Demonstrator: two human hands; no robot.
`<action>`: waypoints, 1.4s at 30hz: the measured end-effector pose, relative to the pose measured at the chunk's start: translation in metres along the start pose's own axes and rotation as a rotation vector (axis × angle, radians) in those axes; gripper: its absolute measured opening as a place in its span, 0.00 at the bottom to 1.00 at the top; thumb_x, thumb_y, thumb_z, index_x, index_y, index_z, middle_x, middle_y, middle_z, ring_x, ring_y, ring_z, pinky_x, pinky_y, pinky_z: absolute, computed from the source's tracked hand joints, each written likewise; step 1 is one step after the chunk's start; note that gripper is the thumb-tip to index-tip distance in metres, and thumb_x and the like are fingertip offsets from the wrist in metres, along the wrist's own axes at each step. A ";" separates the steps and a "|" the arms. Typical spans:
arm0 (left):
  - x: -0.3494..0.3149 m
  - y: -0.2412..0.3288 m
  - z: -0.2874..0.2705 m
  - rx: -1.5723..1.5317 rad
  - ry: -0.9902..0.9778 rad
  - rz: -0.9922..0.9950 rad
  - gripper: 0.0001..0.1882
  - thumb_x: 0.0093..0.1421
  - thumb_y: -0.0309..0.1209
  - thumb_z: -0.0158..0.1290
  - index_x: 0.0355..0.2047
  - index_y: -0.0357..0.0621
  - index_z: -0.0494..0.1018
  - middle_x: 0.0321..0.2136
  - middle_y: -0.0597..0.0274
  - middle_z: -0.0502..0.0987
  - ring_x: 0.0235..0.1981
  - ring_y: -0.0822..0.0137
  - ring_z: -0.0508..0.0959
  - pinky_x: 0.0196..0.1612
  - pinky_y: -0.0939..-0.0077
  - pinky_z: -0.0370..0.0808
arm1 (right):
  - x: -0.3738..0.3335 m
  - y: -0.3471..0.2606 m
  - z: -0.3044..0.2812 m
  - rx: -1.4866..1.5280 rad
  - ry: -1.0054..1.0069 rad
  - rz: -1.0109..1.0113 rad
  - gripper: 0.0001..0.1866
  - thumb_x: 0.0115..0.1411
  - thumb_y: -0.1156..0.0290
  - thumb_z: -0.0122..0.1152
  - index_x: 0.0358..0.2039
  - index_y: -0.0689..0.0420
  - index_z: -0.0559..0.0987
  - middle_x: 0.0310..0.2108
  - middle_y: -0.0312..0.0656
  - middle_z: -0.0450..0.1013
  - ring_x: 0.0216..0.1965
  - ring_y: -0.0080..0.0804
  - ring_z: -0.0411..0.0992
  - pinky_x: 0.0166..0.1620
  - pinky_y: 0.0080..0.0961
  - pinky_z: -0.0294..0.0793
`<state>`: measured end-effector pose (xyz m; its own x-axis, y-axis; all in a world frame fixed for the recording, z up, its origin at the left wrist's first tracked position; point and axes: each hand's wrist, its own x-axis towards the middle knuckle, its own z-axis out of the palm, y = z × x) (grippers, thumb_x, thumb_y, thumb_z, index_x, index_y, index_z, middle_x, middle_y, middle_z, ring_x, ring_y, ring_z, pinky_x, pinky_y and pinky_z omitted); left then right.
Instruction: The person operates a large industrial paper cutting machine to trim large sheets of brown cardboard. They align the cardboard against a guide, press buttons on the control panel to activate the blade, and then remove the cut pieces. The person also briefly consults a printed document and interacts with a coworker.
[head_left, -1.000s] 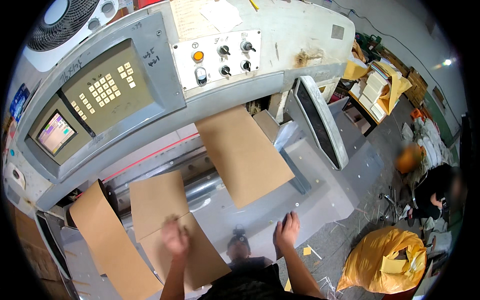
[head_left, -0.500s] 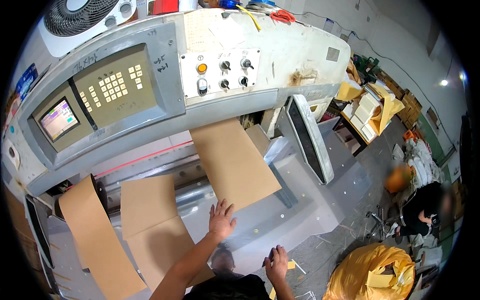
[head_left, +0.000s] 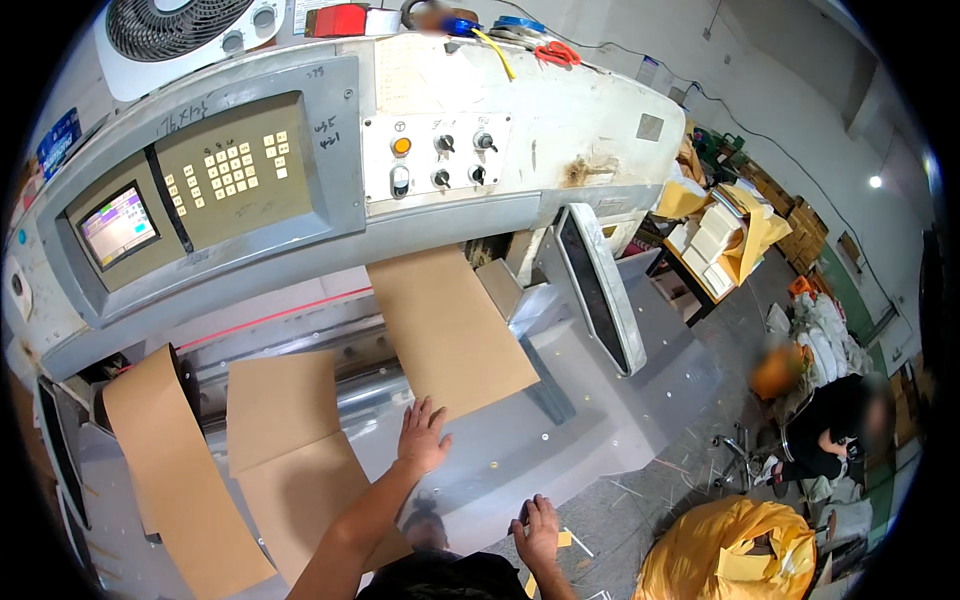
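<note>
Nearest us, our right hand [head_left: 540, 530] grips the front edge of the steel counter [head_left: 600, 420]. Our left hand [head_left: 422, 438] lies flat, fingers spread wide, touching the near edge of the brown cardboard sheet [head_left: 450, 330] (its far end under the cutter's control panel [head_left: 230, 180]).

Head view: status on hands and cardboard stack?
Left hand flat, touching cardboard stack. Right hand on table edge. Nothing in the way.

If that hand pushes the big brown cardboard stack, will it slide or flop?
The cardboard stack probably slides easily: it lies flat on the smooth, shiny metal table. It looks stiff, with straight, unbent edges. The left hand touches its near edge.
</note>
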<state>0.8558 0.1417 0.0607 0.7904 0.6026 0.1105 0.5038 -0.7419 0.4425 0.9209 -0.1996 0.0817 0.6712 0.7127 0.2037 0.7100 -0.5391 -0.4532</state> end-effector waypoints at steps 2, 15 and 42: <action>0.003 -0.001 0.001 -0.023 0.014 0.014 0.35 0.62 0.45 0.56 0.68 0.48 0.66 0.73 0.43 0.54 0.75 0.43 0.50 0.77 0.49 0.45 | -0.001 0.000 0.001 0.001 -0.009 0.021 0.30 0.59 0.63 0.68 0.59 0.62 0.73 0.65 0.59 0.66 0.67 0.63 0.62 0.69 0.56 0.59; 0.004 0.001 0.001 -0.001 -0.008 0.014 0.37 0.61 0.45 0.57 0.68 0.44 0.65 0.74 0.40 0.50 0.75 0.38 0.47 0.76 0.46 0.46 | -0.003 0.000 0.007 -0.008 0.031 0.026 0.30 0.59 0.63 0.67 0.60 0.62 0.73 0.65 0.58 0.66 0.67 0.63 0.62 0.69 0.53 0.61; -0.540 -0.157 -0.110 0.257 1.198 -1.955 0.26 0.66 0.45 0.56 0.53 0.34 0.73 0.48 0.45 0.78 0.49 0.46 0.77 0.53 0.50 0.74 | -0.046 -0.009 0.072 1.723 -0.177 1.052 0.29 0.70 0.43 0.57 0.61 0.50 0.72 0.45 0.40 0.78 0.53 0.40 0.75 0.54 0.39 0.77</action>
<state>0.3114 -0.0349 0.0299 -0.9711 0.1612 0.1761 0.2337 0.7927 0.5631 0.8681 -0.1957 0.0137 0.5065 0.5551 -0.6599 -0.8379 0.1364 -0.5284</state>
